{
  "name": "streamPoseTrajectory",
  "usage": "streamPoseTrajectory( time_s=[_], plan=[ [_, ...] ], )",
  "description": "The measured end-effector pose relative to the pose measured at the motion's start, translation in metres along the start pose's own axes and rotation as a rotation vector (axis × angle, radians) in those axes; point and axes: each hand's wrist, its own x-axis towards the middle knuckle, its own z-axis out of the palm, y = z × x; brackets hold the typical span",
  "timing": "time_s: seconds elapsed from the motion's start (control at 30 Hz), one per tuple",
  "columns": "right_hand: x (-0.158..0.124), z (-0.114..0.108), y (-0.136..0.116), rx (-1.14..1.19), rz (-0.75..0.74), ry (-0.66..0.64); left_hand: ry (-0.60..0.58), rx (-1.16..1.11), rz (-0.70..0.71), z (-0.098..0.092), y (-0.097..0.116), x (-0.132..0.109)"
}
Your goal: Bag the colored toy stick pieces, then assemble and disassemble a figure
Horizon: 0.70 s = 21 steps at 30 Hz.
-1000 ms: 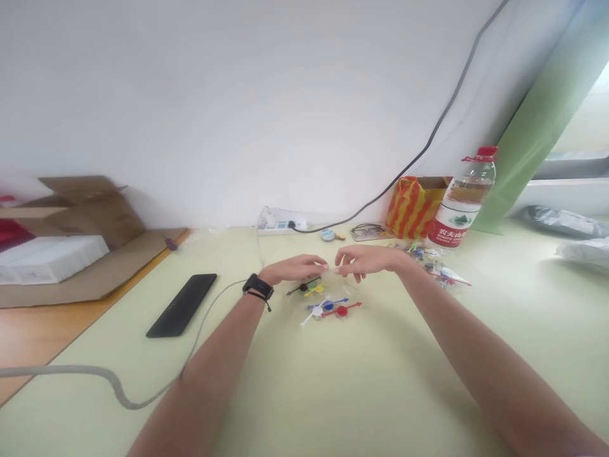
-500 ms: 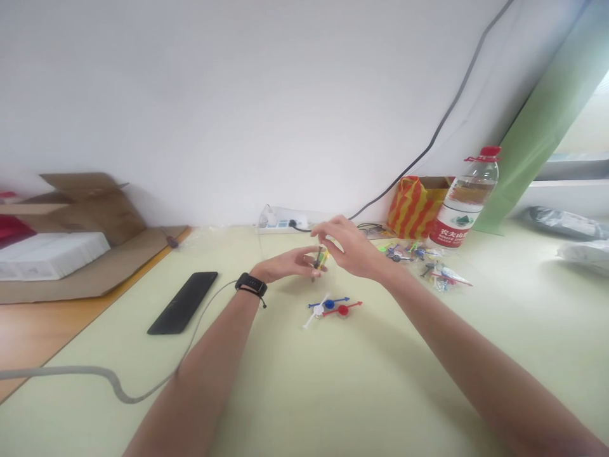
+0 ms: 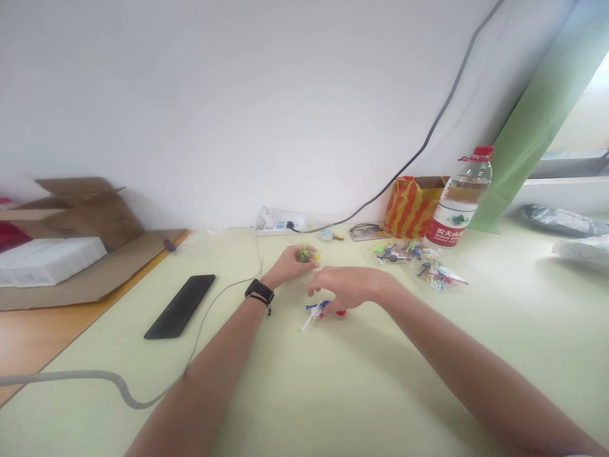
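My left hand [image 3: 291, 265], with a black wristband, is closed round small green and yellow plastic pieces [image 3: 307, 256]. My right hand [image 3: 347, 285] hangs over the small spinner-like parts on the table, its thumb and fingers apart and nothing visible between them. Below its fingertips lie a white piece [image 3: 314, 313] and a blue piece [image 3: 310, 307]. A red piece [image 3: 341, 313] shows only partly under the right hand.
A black phone [image 3: 181, 306] and a grey cable [image 3: 202, 324] lie at the left. Bagged coloured pieces [image 3: 440, 274], a striped bag [image 3: 406, 206] and a water bottle [image 3: 459, 203] stand or lie to the right. A power strip [image 3: 280, 222] is by the wall.
My right hand has moved down from beside my left hand to above the blue, white and red pieces. My left hand has turned, still holding the green and yellow pieces.
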Motion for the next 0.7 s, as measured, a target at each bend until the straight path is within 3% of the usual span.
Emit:
streamPoseTrajectory(
  time_s=[0.13,0.3,0.4,0.5,0.7],
  plan=[
    [0.014,0.014,0.010,0.032,0.051,-0.103,-0.003,0.010,0.012,0.005,0.001,-0.002],
    [0.018,0.012,0.017,0.123,-0.002,-0.147,-0.079,0.054,-0.025,0.007,0.004,-0.004],
    [0.014,0.004,0.023,0.151,-0.058,-0.070,-0.060,0.014,0.014,0.008,0.008,-0.004],
    [0.007,-0.007,0.031,0.194,-0.115,0.049,-0.141,-0.011,0.062,0.011,0.010,-0.005],
    [-0.014,-0.033,0.035,0.237,-0.079,0.197,-0.173,0.106,0.079,0.014,0.010,-0.006]
  ],
)
